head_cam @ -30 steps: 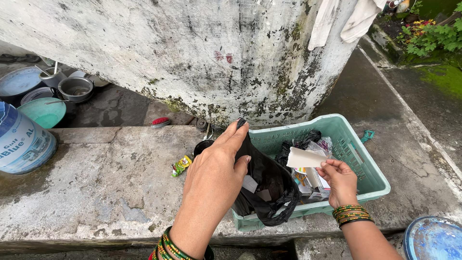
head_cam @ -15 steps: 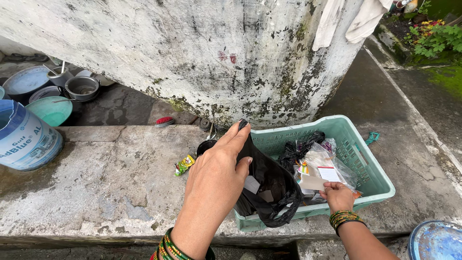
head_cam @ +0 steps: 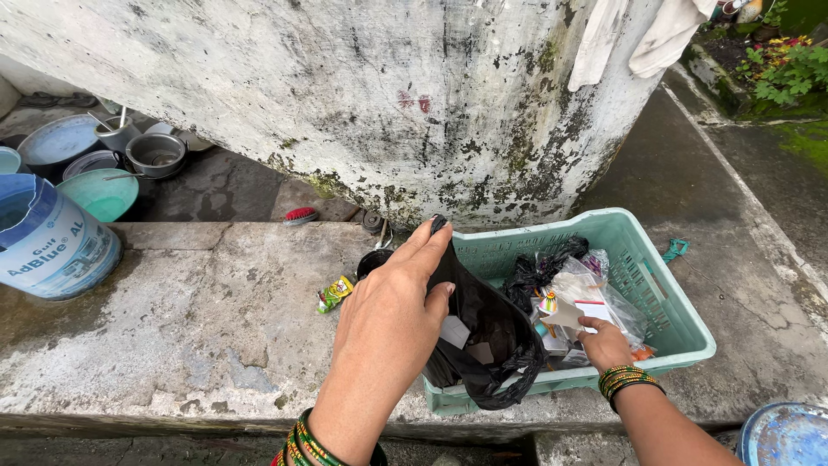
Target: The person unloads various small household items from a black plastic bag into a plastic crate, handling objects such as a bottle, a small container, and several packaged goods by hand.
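Observation:
My left hand (head_cam: 388, 324) grips the rim of a black plastic bag (head_cam: 483, 341) and holds it open over the near left corner of a green plastic crate (head_cam: 668, 298). Bits of paper show inside the bag. My right hand (head_cam: 604, 343) is down in the crate, its fingers on a pale card (head_cam: 565, 315) among clear plastic wrappers, paper scraps and another black bag (head_cam: 539, 267).
The crate sits on a stained concrete ledge (head_cam: 172, 319) below a mouldy white wall. A small green-yellow wrapper (head_cam: 334, 293) lies left of the crate. A blue-white bucket (head_cam: 52, 246) stands far left, pots and basins (head_cam: 129, 160) behind it. A blue lid (head_cam: 785, 436) is bottom right.
My right hand, which held a pale card up above the crate, has lowered into the crate among the wrappers. My left hand keeps the black bag in the same place.

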